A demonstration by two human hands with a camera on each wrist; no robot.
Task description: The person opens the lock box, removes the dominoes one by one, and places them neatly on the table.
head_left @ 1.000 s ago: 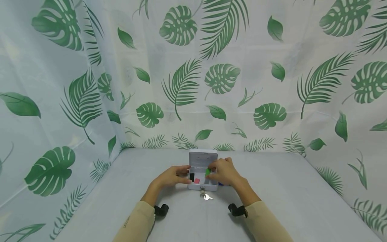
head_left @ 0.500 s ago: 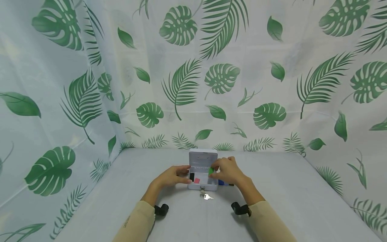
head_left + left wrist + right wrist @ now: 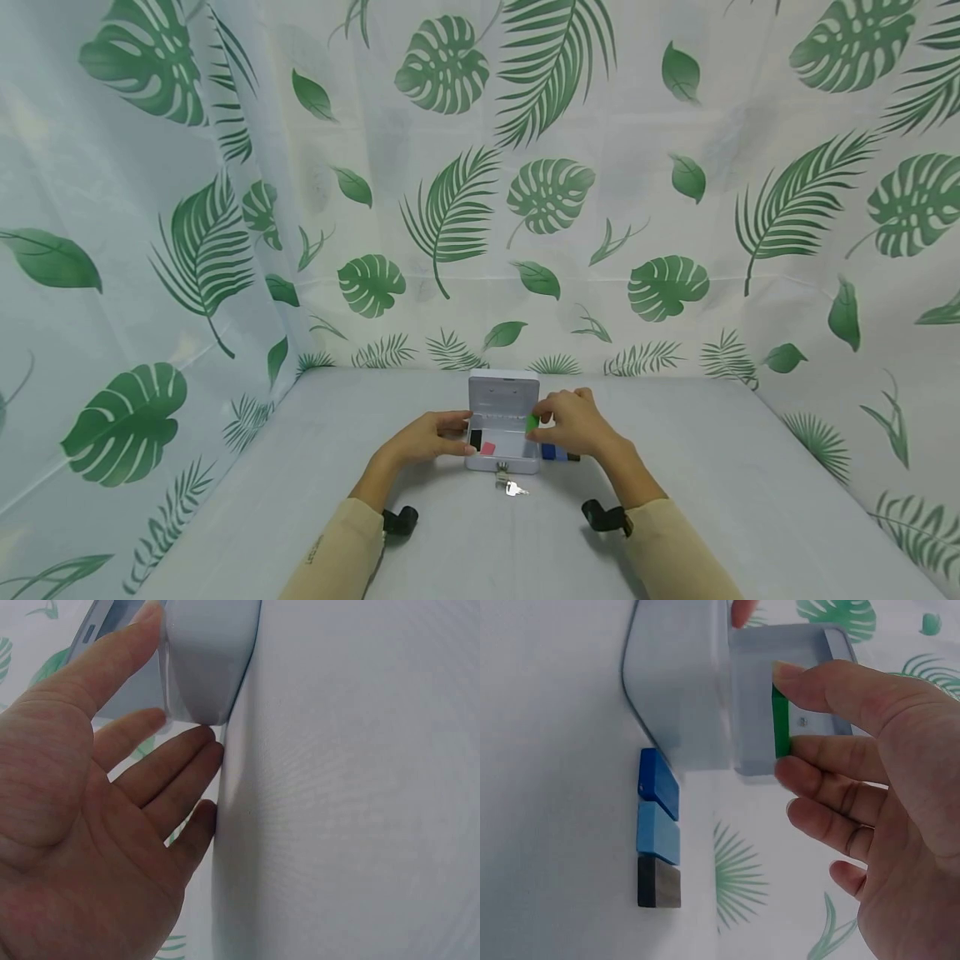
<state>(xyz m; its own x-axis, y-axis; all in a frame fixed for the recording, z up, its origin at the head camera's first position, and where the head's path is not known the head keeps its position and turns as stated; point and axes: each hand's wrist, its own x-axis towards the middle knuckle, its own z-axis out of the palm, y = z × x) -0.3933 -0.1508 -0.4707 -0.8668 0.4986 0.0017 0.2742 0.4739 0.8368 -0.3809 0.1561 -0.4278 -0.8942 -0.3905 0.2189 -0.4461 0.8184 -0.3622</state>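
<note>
green block (image 3: 780, 724) pinched at the three o'clock side of the open box (image 3: 517, 467)

we read our clock from the middle of the box in the head view. it stands on the bench (image 3: 480, 550), its lid (image 3: 504, 393) raised at twelve o'clock; at six we see a lock (image 3: 502, 477) with keys (image 3: 516, 489).

the two hands are apart. the right hand (image 3: 576, 423) comes in from three o'clock, thumb and fingertips clamped on the green block; we cannot tell whether it clears the box wall. the left hand (image 3: 423, 437) is at nine o'clock, fingers loosely extended, its thumb at the rim towards eight.

inside the box we find a black block (image 3: 476, 438) at nine o'clock and a pink block (image 3: 488, 448) towards seven.

outside, at four o'clock, three blocks sit in a row on the bench: a dark blue block (image 3: 658, 784) closest to the box, a light blue block (image 3: 658, 832), then a dark brownish block (image 3: 660, 883). beyond twelve o'clock we see a leaf-printed backdrop (image 3: 480, 208).
</note>
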